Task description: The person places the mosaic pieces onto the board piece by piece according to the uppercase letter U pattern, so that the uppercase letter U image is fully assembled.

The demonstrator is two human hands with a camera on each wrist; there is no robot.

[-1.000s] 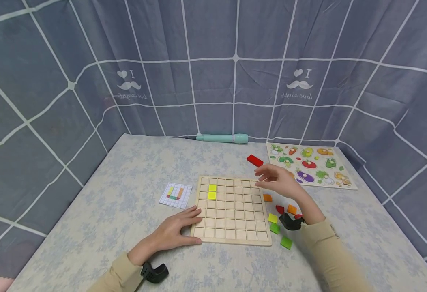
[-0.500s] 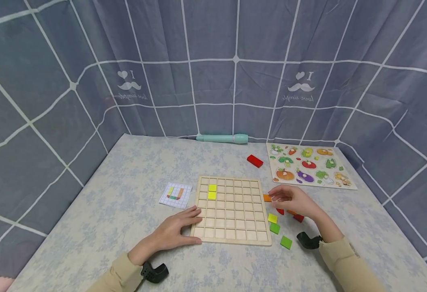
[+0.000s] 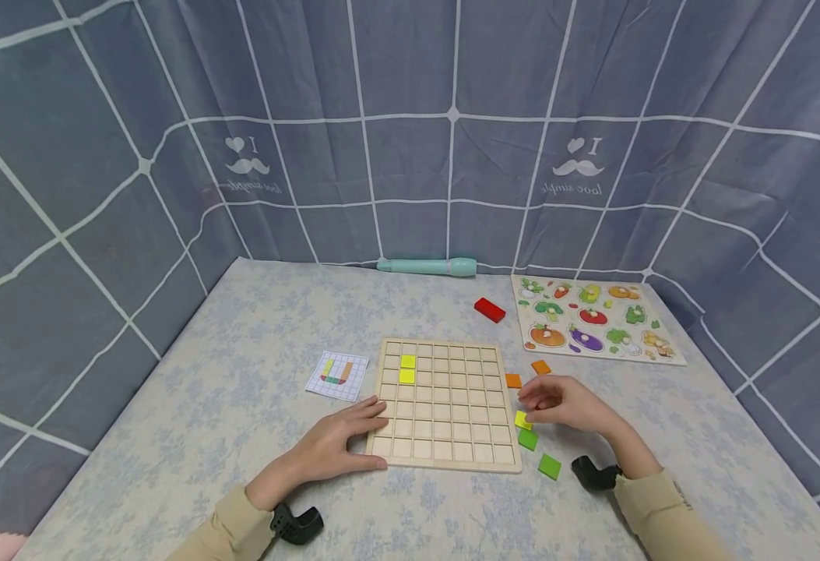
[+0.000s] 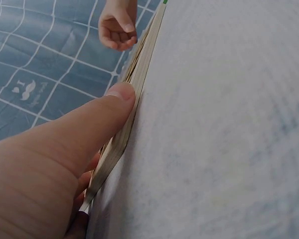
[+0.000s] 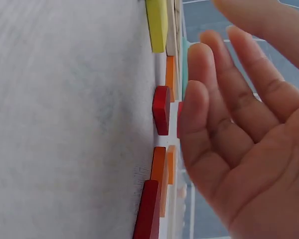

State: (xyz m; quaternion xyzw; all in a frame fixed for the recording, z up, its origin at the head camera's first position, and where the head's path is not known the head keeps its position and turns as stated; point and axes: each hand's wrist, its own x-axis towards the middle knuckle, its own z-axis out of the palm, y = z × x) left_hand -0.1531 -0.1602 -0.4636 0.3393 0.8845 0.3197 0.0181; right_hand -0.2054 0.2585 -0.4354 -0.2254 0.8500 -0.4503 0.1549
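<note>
My left hand (image 3: 345,438) rests at the near left corner of a wooden grid board (image 3: 459,421), fingers over its left rim. In the left wrist view the thumb touches the board's side edge. Two yellow square tiles (image 3: 407,368) sit in the board's upper left cells. My right hand (image 3: 571,403) hovers right of the board, fingers loosely bent and holding nothing, thumb tip close over a loose yellow tile (image 3: 522,420). Green tiles (image 3: 528,439) lie nearer me, orange tiles (image 3: 540,366) farther off. Red pieces (image 5: 162,109), hidden from above, lie by the hand in the right wrist view.
A pattern card (image 3: 337,375) lies left of the board. Behind the board is a red block (image 3: 490,309). A vegetable puzzle board (image 3: 592,319) occupies the back right, and a teal stick-shaped object (image 3: 427,266) lies along the back edge by the curtain (image 3: 410,156).
My right hand has come back from near the red block, toward me and slightly right, to the loose tiles. An orange tile beyond it has come into sight. The left hand stays put.
</note>
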